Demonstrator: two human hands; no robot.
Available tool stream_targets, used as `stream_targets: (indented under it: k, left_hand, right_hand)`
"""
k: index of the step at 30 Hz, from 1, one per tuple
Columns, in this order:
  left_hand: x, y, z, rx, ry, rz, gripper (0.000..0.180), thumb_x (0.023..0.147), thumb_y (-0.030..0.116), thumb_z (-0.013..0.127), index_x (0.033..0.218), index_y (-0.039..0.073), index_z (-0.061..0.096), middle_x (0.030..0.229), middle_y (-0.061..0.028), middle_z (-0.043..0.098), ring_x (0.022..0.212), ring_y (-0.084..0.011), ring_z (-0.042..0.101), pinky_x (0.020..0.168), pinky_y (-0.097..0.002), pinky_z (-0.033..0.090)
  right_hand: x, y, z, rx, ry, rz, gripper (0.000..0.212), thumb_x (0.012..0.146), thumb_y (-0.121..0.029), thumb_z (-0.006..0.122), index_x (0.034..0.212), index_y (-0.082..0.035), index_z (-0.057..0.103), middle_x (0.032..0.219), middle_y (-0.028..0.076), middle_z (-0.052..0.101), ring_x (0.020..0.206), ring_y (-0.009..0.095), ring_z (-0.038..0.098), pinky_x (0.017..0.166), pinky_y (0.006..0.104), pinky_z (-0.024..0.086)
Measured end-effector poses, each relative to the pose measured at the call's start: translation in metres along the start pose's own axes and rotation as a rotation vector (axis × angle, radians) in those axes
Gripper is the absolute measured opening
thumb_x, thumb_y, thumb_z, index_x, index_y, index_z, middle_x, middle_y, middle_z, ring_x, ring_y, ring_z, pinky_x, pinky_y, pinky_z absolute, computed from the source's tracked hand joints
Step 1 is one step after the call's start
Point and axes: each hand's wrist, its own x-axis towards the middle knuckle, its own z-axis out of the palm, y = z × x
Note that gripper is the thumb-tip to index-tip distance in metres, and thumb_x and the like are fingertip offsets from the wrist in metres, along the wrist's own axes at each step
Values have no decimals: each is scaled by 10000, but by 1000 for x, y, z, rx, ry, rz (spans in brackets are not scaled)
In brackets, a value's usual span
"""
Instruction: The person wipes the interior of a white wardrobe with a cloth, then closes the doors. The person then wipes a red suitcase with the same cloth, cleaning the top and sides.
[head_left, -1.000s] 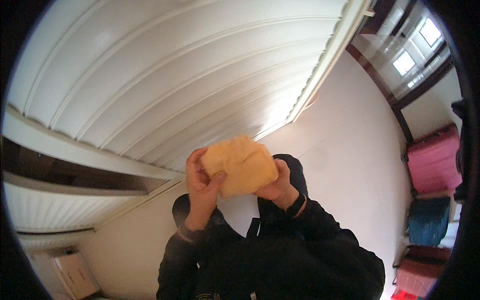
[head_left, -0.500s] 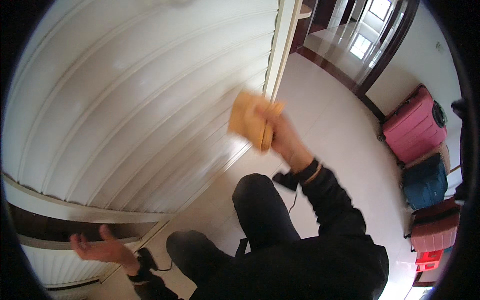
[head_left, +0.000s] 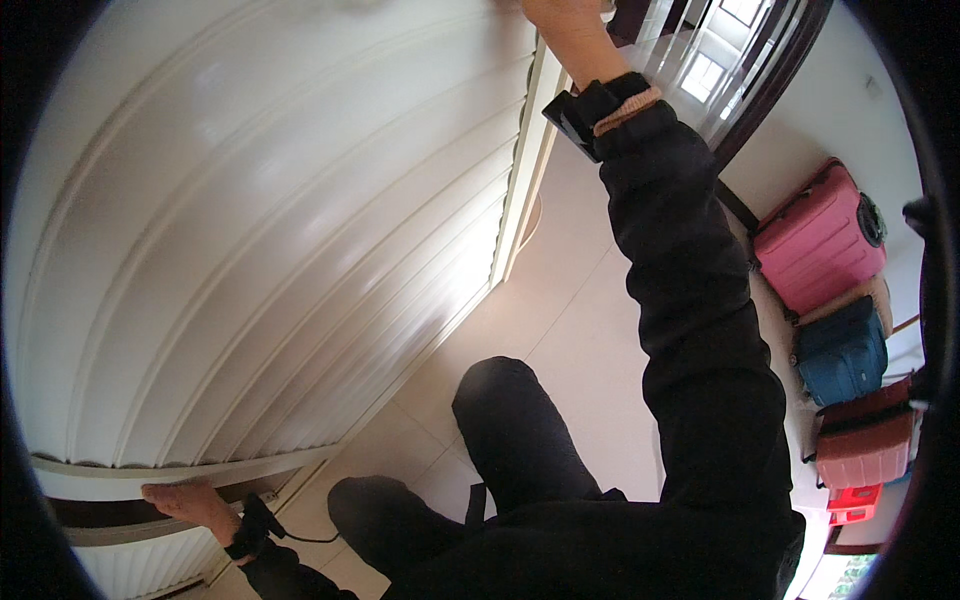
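Left hand [head_left: 185,498], fingers spread flat, resting on the lower rail of the white ribbed door panel [head_left: 270,230]. Right hand [head_left: 560,20] raised to the panel's top edge, mostly cut off, grip impossible to tell. Pink suitcase [head_left: 815,240] and blue suitcase [head_left: 843,352] on the floor [head_left: 570,300] at far right.

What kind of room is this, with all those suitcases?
Probably a room in a home, maybe a hallway or bedroom. There is a pale tiled floor, a big white panelled door and suitcases stacked by the wall. The right hand reaches up; the left hand rests on a dark ledge.
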Motion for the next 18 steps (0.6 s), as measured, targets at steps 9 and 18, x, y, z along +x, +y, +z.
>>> stream_targets:
  k: [9,18]
  left_hand:
    - [10,16,-9,-521,-7,-374,533,1069,431,289,1279,-27,461,1251,-241,562,1053,-361,599,844,-480,513]
    - [13,-5,-11,-112,-198,-189,622,869,165,668,1347,-86,358,1327,-277,440,1150,-440,514,981,-472,446]
  right_hand:
    - [-69,-7,-13,-280,-47,-154,524,1007,-122,485,1497,-14,333,1523,155,393,1423,302,317,1159,409,296]
    - [-151,-4,-20,214,-87,148,543,936,-118,614,1443,-107,418,1422,207,443,1368,381,381,1062,437,401]
